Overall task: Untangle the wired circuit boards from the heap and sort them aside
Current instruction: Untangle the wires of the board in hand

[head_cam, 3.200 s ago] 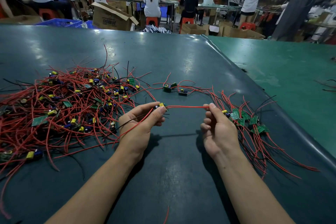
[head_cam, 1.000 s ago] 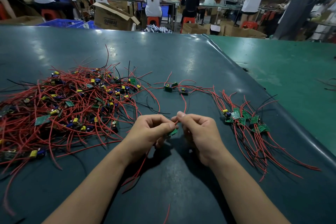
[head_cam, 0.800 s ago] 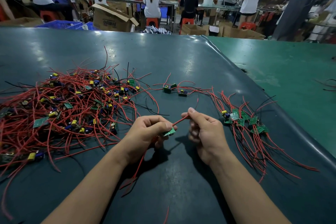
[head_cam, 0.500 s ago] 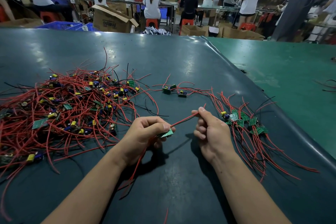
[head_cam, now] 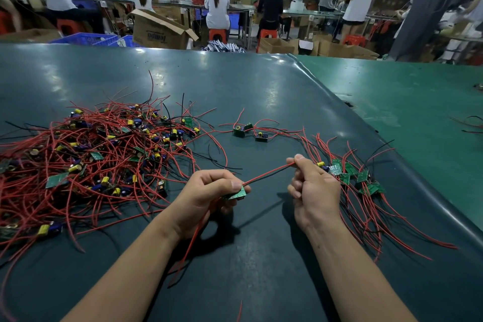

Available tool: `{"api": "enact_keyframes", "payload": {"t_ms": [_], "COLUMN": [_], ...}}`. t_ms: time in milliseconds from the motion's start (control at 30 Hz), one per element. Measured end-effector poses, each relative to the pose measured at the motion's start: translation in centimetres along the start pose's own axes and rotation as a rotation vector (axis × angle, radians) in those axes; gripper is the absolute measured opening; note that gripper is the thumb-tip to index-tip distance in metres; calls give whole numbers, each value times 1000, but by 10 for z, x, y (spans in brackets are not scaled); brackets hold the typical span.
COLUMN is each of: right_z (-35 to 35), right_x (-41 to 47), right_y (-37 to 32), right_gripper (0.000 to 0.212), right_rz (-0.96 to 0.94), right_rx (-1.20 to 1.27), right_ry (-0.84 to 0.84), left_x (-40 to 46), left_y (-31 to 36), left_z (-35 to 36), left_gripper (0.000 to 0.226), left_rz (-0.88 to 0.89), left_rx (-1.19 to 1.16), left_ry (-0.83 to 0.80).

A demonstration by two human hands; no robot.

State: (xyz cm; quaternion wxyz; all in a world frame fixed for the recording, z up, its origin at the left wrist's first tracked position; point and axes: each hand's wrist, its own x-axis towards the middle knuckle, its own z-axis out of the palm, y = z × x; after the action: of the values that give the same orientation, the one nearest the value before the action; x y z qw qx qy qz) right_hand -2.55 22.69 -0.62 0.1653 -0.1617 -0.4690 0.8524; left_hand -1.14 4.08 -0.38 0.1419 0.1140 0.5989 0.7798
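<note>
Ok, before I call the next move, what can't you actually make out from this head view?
- Most of the green board: covered by the left hand, so its parts are hidden.
- The wire ends: lost inside the right hand grip.
- How many boards sit in the heap: buried under red wires, cut off by the left edge.
- Sorted pile: partly behind the right hand.

A dark green counter is carrying a big heap of red-wired boards at left, two loose boards in the middle, and a sorted group at right.
</note>
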Motion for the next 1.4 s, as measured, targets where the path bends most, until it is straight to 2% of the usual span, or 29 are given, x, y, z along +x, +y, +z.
{"api": "enact_keyframes", "payload": {"t_ms": [133,367,533,600,700,767,867,933,1067,1167,1233,1400], "right_z": [-1,-1,-8,-6,7,10,8,8,9,10,10,11], "right_x": [2,1,4,-2,-24,-36,-39,-39,-39,-40,-39,-37], "right_y": [-2,-1,-13,-13,0,7,6,3,4,4,3,3], "right_gripper": [29,37,22,29,48,41,26,26,44,45,41,41], "right_rz": [-26,-76,-93,-80,84,111,86,117,162,96,45,-135], "right_rx": [8,0,121,-8,-386,-578,-627,-595,-597,-569,-548,-523], "right_ry": [23,34,123,10,-417,-663,-788,-790,-747,-723,-641,-486], "left_x": [1,1,-1,0,2,1,1,1,0,1,3,1], "left_y": [1,1,8,9,7,3,-1,-3,-5,-3,-1,4], "left_z": [2,3,-6,-9,-2,3,4,3,3,-1,-7,-23], "left_gripper": [19,19,14,15,25,25,29,30,31,29,29,29], "left_rz": [13,28,29,55,51,66,64,59,64,39,42,49], "left_rx": [-47,-93,-258,-273,-176,-51,120,146,80,-13,-84,-8], "left_ry": [11,0,87,146,166,112,83,63,33,-18,-61,-117]}}
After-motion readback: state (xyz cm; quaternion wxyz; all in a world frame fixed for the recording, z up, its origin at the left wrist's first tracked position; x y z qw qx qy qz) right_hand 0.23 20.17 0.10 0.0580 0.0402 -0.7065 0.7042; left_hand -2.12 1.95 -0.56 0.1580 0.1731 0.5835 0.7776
